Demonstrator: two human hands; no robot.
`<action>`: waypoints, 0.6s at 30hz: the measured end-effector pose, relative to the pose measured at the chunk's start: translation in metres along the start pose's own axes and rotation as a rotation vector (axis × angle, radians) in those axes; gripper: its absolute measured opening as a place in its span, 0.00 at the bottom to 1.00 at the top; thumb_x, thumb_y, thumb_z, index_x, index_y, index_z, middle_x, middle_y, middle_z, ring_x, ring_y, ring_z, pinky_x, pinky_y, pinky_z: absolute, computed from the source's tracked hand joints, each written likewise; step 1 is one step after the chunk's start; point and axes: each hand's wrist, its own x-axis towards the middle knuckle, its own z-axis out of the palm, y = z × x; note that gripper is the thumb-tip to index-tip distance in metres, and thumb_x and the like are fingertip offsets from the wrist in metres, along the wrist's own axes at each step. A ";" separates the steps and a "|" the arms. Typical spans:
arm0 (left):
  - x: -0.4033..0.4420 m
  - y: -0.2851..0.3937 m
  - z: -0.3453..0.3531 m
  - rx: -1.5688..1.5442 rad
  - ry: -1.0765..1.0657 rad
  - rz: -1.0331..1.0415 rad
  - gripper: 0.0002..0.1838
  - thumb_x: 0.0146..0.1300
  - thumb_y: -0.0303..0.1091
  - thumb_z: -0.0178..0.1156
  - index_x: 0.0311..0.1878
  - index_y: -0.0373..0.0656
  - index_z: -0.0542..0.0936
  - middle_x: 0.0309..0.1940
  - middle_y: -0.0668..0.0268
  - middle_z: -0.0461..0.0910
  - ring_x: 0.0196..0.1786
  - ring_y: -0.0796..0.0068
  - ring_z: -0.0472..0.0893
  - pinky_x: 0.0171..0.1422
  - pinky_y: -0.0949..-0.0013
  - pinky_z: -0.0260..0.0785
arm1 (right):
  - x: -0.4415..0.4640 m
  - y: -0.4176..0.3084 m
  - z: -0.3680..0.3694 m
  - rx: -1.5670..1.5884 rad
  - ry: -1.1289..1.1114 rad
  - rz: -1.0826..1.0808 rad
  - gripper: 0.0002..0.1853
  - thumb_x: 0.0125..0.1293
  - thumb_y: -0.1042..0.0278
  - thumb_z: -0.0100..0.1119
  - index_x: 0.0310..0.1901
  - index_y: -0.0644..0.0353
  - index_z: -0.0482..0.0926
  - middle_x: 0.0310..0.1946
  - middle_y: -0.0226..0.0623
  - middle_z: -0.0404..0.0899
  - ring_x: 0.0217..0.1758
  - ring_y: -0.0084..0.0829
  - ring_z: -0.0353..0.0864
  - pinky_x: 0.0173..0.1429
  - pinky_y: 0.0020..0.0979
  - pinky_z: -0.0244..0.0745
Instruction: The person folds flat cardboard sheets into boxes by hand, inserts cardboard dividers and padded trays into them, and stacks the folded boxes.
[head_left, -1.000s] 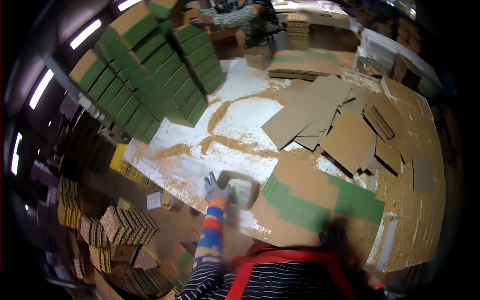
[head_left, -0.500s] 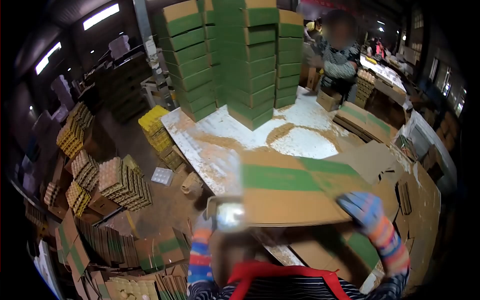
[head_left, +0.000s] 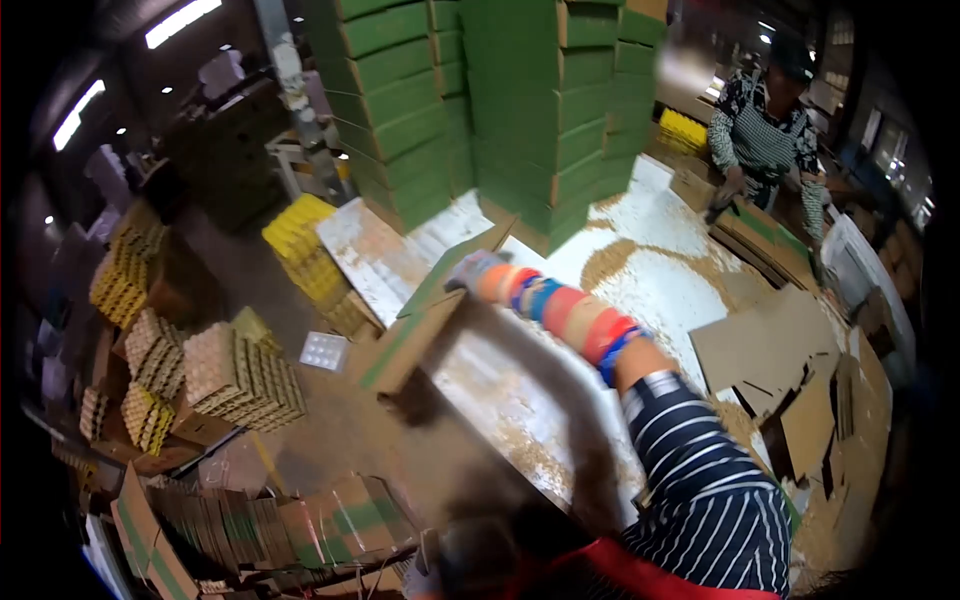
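My right arm reaches across to the left over the white worktable [head_left: 500, 385]. My gloved right hand [head_left: 474, 272] is closed on the upper edge of a brown cardboard carton [head_left: 405, 335] with a green band. The carton stands tilted at the table's left edge, its lower part blurred. At the bottom of the view, only part of my gloved left hand [head_left: 422, 578] shows, low beside my body. Its fingers are not clear, and a dark blurred shape lies next to it.
Tall stacks of green cartons [head_left: 520, 110] stand at the table's back. Flattened cardboard [head_left: 765, 345] lies on the right. Egg trays [head_left: 240, 370] are piled on the floor at left, above folded cartons [head_left: 230, 520]. Across the table, a co-worker [head_left: 765, 140] handles a carton [head_left: 765, 240].
The carton has gone from in front of me to the left and turned. My right hand has swung left with it; my left hand, earlier beside a shiny roll, has dropped low. My view has shifted.
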 end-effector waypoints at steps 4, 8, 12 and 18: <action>0.031 0.002 -0.020 -0.034 -0.103 0.002 0.22 0.56 0.37 0.53 0.53 0.39 0.71 0.43 0.54 0.77 0.46 0.59 0.76 0.51 0.63 0.67 | -0.202 0.043 -0.071 0.062 0.116 -0.213 0.08 0.51 0.70 0.51 0.33 0.49 0.76 0.29 0.32 0.72 0.38 0.36 0.70 0.44 0.37 0.66; 0.072 0.034 -0.040 -0.089 -0.280 0.049 0.21 0.59 0.37 0.51 0.55 0.38 0.70 0.45 0.54 0.76 0.48 0.61 0.75 0.52 0.65 0.66 | -0.398 0.075 -0.157 -0.144 -0.447 0.128 0.07 0.53 0.67 0.49 0.31 0.42 0.77 0.32 0.23 0.77 0.45 0.28 0.74 0.58 0.35 0.61; 0.123 0.090 0.007 -0.342 -0.408 0.281 0.22 0.52 0.35 0.55 0.53 0.40 0.72 0.37 0.53 0.78 0.42 0.55 0.76 0.49 0.61 0.67 | -0.391 0.117 -0.209 -0.286 -0.133 0.370 0.10 0.41 0.74 0.56 0.28 0.47 0.76 0.26 0.32 0.75 0.36 0.39 0.74 0.42 0.36 0.70; 0.033 0.260 0.044 0.157 -0.158 0.863 0.24 0.52 0.37 0.55 0.55 0.46 0.71 0.44 0.54 0.75 0.43 0.53 0.76 0.47 0.59 0.68 | -0.251 0.193 -0.127 -0.305 0.238 0.235 0.12 0.44 0.76 0.52 0.30 0.46 0.78 0.35 0.28 0.77 0.45 0.35 0.74 0.54 0.36 0.65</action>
